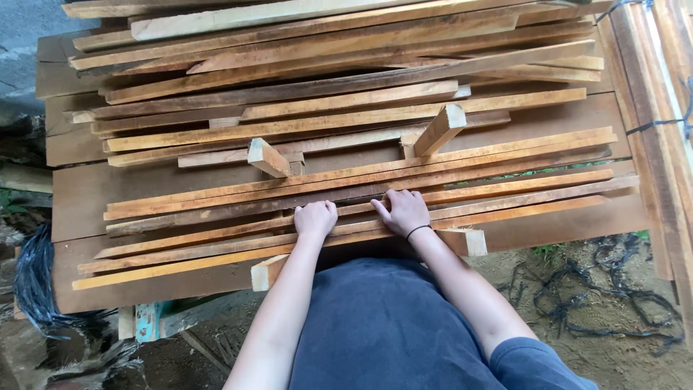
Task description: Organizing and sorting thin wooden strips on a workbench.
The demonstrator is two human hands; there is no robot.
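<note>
A heap of long thin wooden slats [346,180] lies across wide dark boards [86,195]. My left hand [315,217] rests on the nearest slats with its fingers curled under, knuckles up. My right hand [404,211], a black band on its wrist, lies beside it with fingers spread flat over the same slats. Whether either hand actually grips a slat cannot be told. Two short thick wooden blocks [268,157] [440,130] stick up among the slats further back.
Thick block ends [267,272] [469,242] jut out under the near slats. A bundle of planks tied with dark cord [660,123] stands at the right. Black strapping [577,296] lies on the dirt ground at right, and black plastic [32,289] at left.
</note>
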